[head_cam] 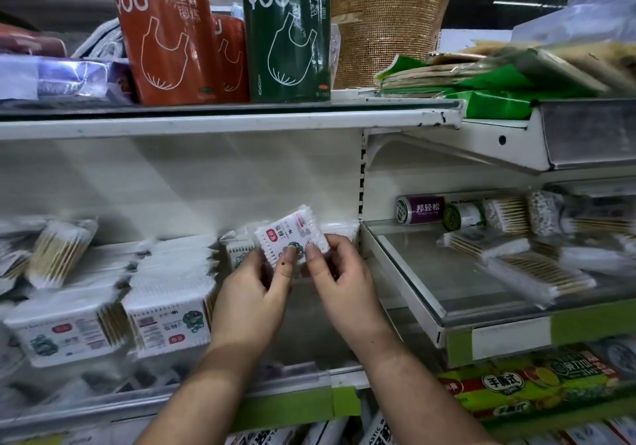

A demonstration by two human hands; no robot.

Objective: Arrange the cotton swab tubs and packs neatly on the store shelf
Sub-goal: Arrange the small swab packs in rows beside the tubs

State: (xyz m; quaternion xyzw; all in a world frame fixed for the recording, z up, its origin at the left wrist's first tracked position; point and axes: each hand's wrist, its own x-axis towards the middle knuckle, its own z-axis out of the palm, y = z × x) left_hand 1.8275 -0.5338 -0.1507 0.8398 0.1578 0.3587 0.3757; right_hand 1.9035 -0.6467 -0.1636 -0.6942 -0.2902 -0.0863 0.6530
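Item in hand: one small cotton swab pack (292,234), white with a red label, lifted off the shelf (172,400) near its right end, close to the slotted upright (361,183). I have my left hand (251,293) and my right hand (339,279) on it together, thumbs pressed on the printed face and fingers curled behind. The pack tilts with its top edge leaning right, likely so the label can be read and squared before it is set down.

Behind it: a second pack of the same kind (237,248), upright at the back of the shelf, just beside the held one. I judge the held pack belongs in that row.

Left of the hands: two stacks of larger swab packs (172,293), faces toward the front edge, labels upside down (probably stacked flat to save depth). Beyond them, a loose wooden-stick swab pack (60,251) leans at an angle, not yet straightened.

Neighbouring shelf (430,293), past the upright: wooden-stick packs (537,272) lying scattered, cylindrical tubs (420,208) on their sides along the back edge.

Upper shelf: bag rolls, red (165,45) and green (287,41).
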